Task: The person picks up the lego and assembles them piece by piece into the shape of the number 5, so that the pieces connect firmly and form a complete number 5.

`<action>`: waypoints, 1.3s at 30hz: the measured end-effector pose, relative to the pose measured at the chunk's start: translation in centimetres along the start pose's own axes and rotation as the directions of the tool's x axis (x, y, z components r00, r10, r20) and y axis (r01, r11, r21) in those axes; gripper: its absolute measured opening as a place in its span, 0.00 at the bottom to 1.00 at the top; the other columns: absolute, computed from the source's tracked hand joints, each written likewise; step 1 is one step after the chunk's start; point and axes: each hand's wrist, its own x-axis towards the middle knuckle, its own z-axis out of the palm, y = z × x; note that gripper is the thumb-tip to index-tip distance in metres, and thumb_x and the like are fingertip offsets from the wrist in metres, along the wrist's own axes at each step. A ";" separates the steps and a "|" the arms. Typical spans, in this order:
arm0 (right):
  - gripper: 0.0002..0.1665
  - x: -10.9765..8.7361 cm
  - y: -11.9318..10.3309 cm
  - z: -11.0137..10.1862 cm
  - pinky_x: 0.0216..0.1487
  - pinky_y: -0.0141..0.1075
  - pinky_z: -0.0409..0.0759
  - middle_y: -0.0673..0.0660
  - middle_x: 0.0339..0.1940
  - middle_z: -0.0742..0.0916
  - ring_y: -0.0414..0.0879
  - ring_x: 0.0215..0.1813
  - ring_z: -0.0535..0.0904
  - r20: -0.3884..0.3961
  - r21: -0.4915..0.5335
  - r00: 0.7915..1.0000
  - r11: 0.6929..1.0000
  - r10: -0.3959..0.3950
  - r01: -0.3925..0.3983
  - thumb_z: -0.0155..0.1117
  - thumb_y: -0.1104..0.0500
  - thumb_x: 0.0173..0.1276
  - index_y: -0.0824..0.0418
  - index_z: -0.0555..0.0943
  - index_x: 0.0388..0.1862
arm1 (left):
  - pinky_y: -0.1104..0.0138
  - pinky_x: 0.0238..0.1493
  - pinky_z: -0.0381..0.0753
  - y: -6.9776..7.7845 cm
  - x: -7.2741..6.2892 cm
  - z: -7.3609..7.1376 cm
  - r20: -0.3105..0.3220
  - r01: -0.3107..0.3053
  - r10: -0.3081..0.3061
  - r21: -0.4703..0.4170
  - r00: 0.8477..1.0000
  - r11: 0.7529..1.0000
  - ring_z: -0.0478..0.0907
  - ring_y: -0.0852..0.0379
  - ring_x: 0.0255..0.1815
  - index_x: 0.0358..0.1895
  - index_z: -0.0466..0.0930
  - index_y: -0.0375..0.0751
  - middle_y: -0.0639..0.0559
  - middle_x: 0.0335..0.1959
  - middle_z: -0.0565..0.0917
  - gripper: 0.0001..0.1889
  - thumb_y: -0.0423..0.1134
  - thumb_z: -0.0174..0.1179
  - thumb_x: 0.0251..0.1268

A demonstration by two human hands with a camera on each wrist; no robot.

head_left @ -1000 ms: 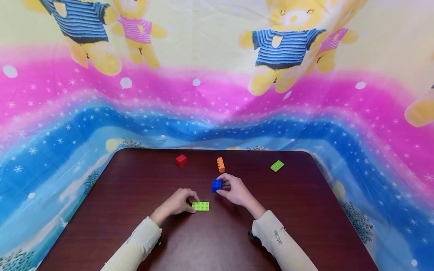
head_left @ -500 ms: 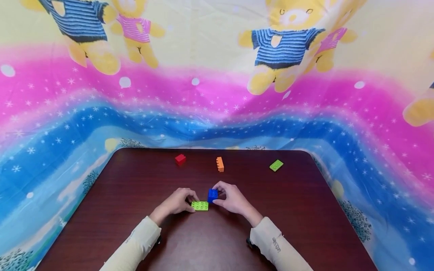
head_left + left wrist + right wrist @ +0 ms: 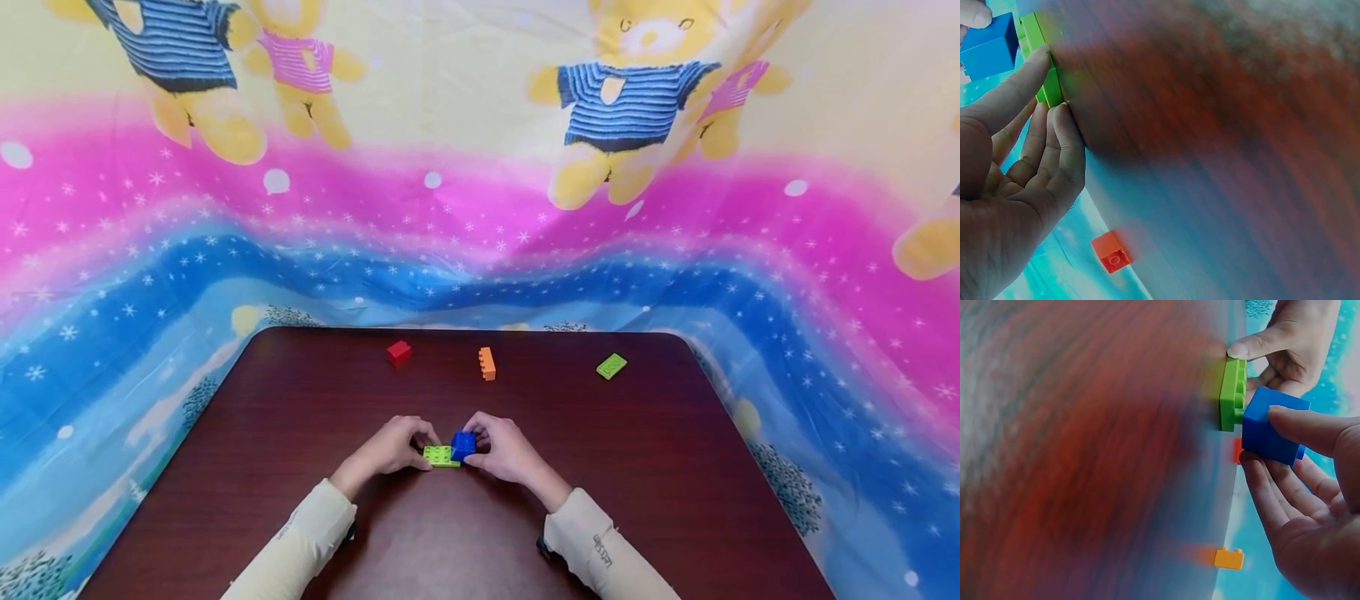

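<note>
My left hand (image 3: pixel 393 446) pinches the left end of a flat lime-green toy brick (image 3: pixel 437 454) between thumb and fingers, low on the table. Its studs face up. In my right hand (image 3: pixel 504 450) is a blue toy brick (image 3: pixel 463 446), pinched between thumb and fingertips and slightly tilted. The blue brick covers the right end of the green one in the head view. In the right wrist view the blue brick (image 3: pixel 1272 428) has its underside right at the studs of the green brick (image 3: pixel 1232 394), near one end.
Along the far side of the dark wooden table (image 3: pixel 315 400) lie a red brick (image 3: pixel 399 353), an orange brick (image 3: pixel 487 364) on its side and a second flat green brick (image 3: pixel 612 366). A patterned cloth (image 3: pixel 480 217) hangs behind the table's back edge.
My right hand has brought the blue brick left and nearer to me, from behind the green brick to over its right end. The left hand keeps its hold on the green brick.
</note>
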 end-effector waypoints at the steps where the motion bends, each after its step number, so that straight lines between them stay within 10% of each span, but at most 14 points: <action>1: 0.21 0.0 0.0 0.1 0.56 0.47 0.87 0.57 0.51 0.88 0.51 0.51 0.87 -0.002 -0.004 1.000 1.000 -0.003 0.003 0.79 0.63 0.63 0.56 0.80 0.51 | 0.63 0.44 0.85 0.0 0.0 0.0 0.000 0.000 0.000 0.001 1.000 1.000 0.82 0.55 0.40 0.40 0.90 0.46 0.53 0.38 0.86 0.13 0.35 0.81 0.51; 39: 0.18 1.0 -0.1 1.2 0.51 0.43 0.88 0.56 0.48 0.89 0.49 0.46 0.88 -0.010 -0.002 0.998 0.998 -0.060 0.060 0.80 0.62 0.62 0.55 0.83 0.49 | 0.60 0.45 0.87 0.1 0.0 0.0 -0.004 0.018 -0.019 -0.046 1.000 0.999 0.85 0.54 0.40 0.41 0.88 0.41 0.50 0.37 0.89 0.16 0.32 0.82 0.47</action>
